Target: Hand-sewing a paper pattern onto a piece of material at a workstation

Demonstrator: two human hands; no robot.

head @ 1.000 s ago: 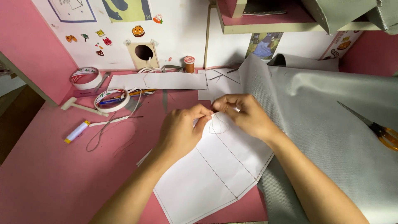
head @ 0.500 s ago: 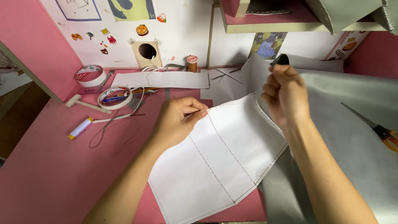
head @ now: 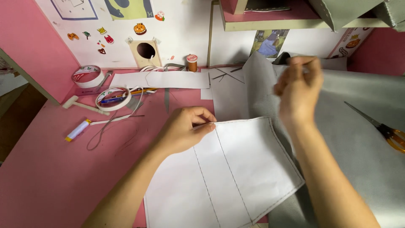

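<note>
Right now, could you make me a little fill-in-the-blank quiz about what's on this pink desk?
1. The left hand pinches the top edge of the white ____ panel.
2. The right hand is raised above the ____ cloth.
3. The scissors have ____ handles.
4. The spool of thread stands against the ____ wall.

Missing words: stitched; grey; orange; white

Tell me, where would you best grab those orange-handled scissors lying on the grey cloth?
By the orange handles, coming from the right. The scissors lie flat on the grey cloth, the pointed blades aimed up and left toward the raised right hand, so the handles are probably the safer, thicker end. The left hand is pinching the white piece.
</note>
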